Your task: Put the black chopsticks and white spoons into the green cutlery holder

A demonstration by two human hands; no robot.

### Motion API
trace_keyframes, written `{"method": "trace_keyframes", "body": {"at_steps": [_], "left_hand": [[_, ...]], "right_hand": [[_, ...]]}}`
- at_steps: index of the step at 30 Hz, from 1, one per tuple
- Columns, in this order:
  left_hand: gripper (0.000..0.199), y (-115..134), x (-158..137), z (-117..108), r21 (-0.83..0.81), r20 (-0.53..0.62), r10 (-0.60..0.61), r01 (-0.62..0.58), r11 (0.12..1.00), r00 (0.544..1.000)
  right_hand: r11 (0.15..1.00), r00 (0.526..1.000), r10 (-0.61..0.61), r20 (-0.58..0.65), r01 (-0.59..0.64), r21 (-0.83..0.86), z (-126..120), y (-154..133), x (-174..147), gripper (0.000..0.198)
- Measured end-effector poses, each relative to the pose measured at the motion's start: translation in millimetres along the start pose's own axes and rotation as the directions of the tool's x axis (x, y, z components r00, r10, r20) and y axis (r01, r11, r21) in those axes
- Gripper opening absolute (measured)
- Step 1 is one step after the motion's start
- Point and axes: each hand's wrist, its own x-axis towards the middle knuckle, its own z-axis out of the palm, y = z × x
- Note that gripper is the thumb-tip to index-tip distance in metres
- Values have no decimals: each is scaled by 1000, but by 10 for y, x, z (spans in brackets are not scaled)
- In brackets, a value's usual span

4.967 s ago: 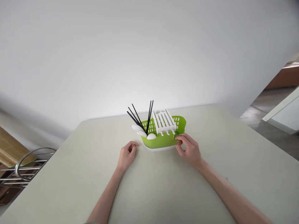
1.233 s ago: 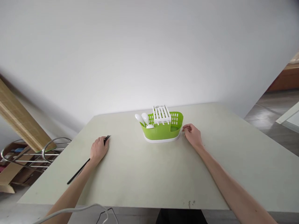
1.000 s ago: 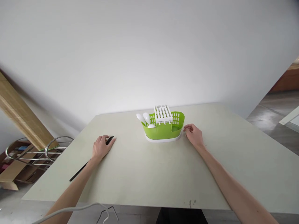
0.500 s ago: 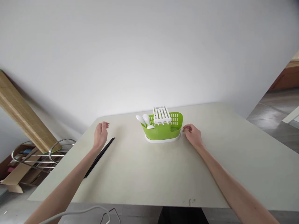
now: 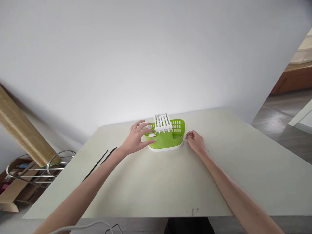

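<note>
A green plastic basket [image 5: 163, 140] with a white base stands on the table, a white slatted rack [image 5: 163, 123] across its top. My left hand [image 5: 137, 138] is open around the basket's left end, thumb in front and fingers above. Whether it touches the basket I cannot tell. A white rounded piece [image 5: 152, 135] shows between thumb and fingers; the white spoon-like handles there are mostly hidden by the hand. Beside the basket's right end, my right hand [image 5: 196, 142] rests with fingers curled in and nothing visible in them. Thin black chopsticks [image 5: 97, 164] lie at the left, partly behind my left forearm.
The pale table [image 5: 151, 191] meets a white wall at the back. Off its left side are a metal rack [image 5: 48, 169], an open cardboard box [image 5: 12, 196] and a leaning bamboo-like board [image 5: 24, 126]. A cable [image 5: 85, 224] hangs near my left forearm.
My left hand has moved right, from beside the chopsticks to the basket's left end, and its fingers have spread. The chopsticks now lie apart. My right hand stays beside the basket.
</note>
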Motion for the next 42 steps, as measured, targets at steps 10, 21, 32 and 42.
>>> {"method": "trace_keyframes", "body": {"at_steps": [10,21,32,42], "left_hand": [[28,-38,49,141,87,-232,77,-58,995,970],[42,-469,-346,-792,-426,-394,-645,492,759,655],[50,-1081,-1206,-410,-6,444,-574,643,766,689],[48,-1436,-1331,-211,136,528,-514,530,837,676]], "right_hand": [[1000,1000,1,18,-1,13,-12,-20,-5,18],[1000,1000,-1,25,2,-18,-19,-6,-15,18],[998,999,-10,43,12,-57,-24,31,-29,19],[997,999,-27,45,31,-77,-22,55,-19,19]]}}
